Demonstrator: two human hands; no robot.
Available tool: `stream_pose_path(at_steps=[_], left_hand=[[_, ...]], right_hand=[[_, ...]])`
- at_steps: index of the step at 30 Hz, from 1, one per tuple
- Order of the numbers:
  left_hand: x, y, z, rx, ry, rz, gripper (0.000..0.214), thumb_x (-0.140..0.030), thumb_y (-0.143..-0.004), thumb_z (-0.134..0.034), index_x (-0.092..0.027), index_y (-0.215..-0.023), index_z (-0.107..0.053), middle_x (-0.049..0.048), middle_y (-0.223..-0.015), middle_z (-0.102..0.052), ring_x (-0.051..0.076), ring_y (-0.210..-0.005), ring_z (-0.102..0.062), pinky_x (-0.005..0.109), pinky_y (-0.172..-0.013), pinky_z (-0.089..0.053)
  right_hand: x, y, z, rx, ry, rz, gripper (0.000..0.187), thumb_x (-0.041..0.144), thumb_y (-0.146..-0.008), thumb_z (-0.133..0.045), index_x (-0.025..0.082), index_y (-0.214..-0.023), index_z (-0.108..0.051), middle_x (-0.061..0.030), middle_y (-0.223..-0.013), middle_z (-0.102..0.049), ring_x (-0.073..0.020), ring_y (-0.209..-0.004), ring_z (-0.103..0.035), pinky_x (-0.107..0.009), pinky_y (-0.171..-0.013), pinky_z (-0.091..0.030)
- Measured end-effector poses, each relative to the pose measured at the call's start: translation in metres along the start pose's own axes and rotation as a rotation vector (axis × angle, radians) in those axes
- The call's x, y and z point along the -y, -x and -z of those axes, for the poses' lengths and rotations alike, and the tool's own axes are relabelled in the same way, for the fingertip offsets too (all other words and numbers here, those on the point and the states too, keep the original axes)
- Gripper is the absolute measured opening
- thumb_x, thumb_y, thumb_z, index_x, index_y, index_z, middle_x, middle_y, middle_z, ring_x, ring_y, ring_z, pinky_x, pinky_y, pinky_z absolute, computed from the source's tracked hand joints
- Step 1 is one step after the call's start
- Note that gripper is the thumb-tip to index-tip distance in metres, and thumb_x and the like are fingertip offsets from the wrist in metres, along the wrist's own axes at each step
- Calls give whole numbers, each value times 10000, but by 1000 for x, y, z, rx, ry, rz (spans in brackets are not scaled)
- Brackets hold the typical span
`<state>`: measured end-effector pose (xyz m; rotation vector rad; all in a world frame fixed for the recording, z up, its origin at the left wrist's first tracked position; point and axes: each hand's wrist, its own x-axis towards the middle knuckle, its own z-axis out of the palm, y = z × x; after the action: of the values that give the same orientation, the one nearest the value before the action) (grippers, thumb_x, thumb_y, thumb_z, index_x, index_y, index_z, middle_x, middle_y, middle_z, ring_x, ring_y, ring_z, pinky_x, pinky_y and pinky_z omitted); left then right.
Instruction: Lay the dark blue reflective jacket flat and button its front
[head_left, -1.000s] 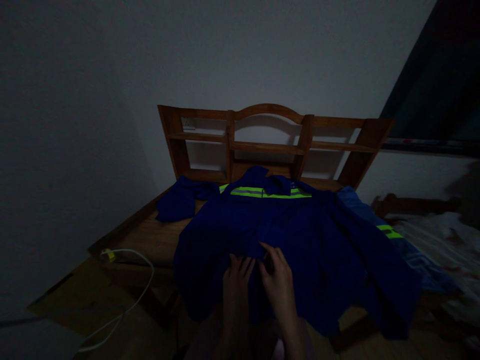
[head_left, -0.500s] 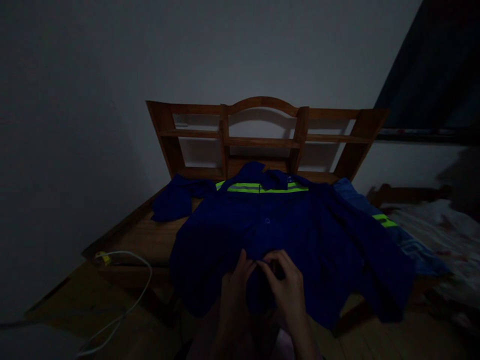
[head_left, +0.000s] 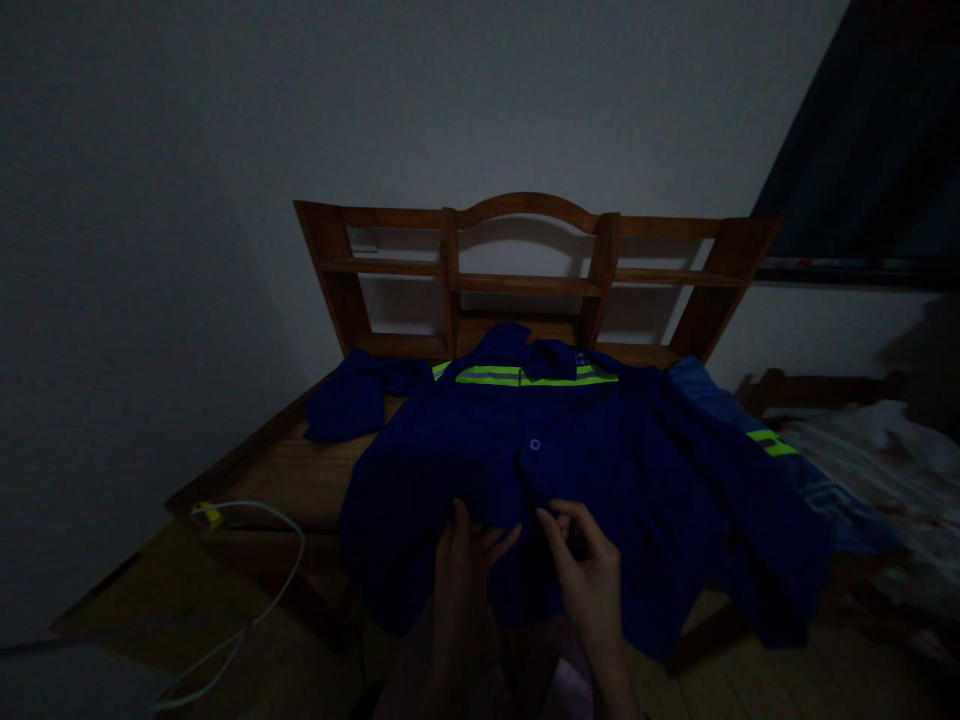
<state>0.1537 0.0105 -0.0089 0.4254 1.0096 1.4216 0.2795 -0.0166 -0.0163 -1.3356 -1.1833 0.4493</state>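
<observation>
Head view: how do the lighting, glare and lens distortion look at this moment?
Head view, light: dim overall, folds in the dark-blue cloth jacket sinking toward black; left hand and right hand shadowed but readable. Head view, glare: none harsh, though lime-and-grey reflective stripe stands out. Head view, lens: brown wooden shelf headboard splays outward, probably wide-angle stretch.

Under your hands (head_left: 591, 578), observe a dark-blue jacket (head_left: 585, 450); beyond them, its band (head_left: 491, 376) is striped lime-green and grey.
</observation>
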Motion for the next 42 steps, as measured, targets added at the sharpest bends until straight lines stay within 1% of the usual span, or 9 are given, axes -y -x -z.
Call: stream_pose_path(at_steps=[3, 6, 9, 12, 18, 24, 30, 37, 42], left_hand=[[-8, 3, -6, 60, -37, 16, 230, -397, -813, -555, -187, -897, -600, 52, -732, -622, 192, -808, -662, 346, -750, -558], [-15, 10, -8, 110, -84, 8, 174, -283, -705, -693, -173, -826, -631, 55, -765, -660, 198, -880, -654, 312, -793, -538], [-16, 15, -6, 144, -170, 4, 243, -243, -564, -790, -113, -708, -644, 75, -730, -676, 234, -803, -663, 326, -752, -545], [-9, 12, -4, 140, -218, -13, 307, -322, -555, -793, -71, -611, -626, 68, -626, -647, 238, -712, -663, 343, -724, -556], [-3, 12, -7, 109, -119, -72, 370, -343, -591, -779, -83, -810, -633, 69, -749, -679, 219, -774, -670, 352, -766, -559], [-16, 31, -14, 186, -292, -90, 293, -292, -621, -760, -85, -798, -652, 94, -826, -703, 199, -796, -655, 237, -669, -521], [-12, 24, -9, 172, -369, -133, 286, -343, -631, -735, -91, -742, -657, 93, -766, -702, 220, -766, -658, 258, -659, -507], [-14, 23, -11, 118, -482, -215, 264, -369, -616, -711, -109, -641, -670, 90, -708, -697, 236, -755, -643, 260, -648, -489], [-8, 26, -14, 146, -511, -310, 193, -313, -699, -606, -142, -640, -675, 57, -719, -693, 221, -778, -627, 253, -690, -474]], right_hand=[[0, 1, 1, -48, -39, -16, 223, 373, -839, -598, 202, -982, -582, 34, -700, -473, -99, -650, -471, -190, -617, -380], [2, 1, 4, -64, -83, -22, 217, 359, -841, -596, 201, -988, -579, 38, -673, -422, -94, -623, -435, -187, -594, -362], [3, 0, 6, -70, -139, -63, 214, 363, -835, -603, 196, -968, -589, 45, -640, -361, -84, -580, -381, -180, -541, -325], [-1, -2, 6, -83, -253, -169, 260, 392, -800, -646, 193, -956, -586, 51, -626, -333, -73, -549, -331, -175, -492, -276], [-6, -3, 7, -39, -415, -290, 276, 407, -780, -669, 178, -886, -557, 52, -631, -279, -66, -538, -271, -176, -461, -220], [3, 2, 6, -44, -165, -85, 225, 370, -808, -640, 190, -930, -584, 55, -599, -340, -79, -551, -365, -177, -519, -313], [4, 7, -3, 41, 17, 115, 133, 290, -856, -567, 193, -941, -599, 47, -615, -428, -88, -568, -443, -185, -577, -364], [17, 9, 1, 162, 20, 133, 129, 263, -845, -590, 198, -956, -587, 42, -646, -478, -99, -608, -489, -199, -622, -381], [19, 3, 6, 120, -110, 170, 146, 265, -910, -496, 176, -857, -599, -27, -840, -557, -142, -794, -535, -235, -698, -395]])
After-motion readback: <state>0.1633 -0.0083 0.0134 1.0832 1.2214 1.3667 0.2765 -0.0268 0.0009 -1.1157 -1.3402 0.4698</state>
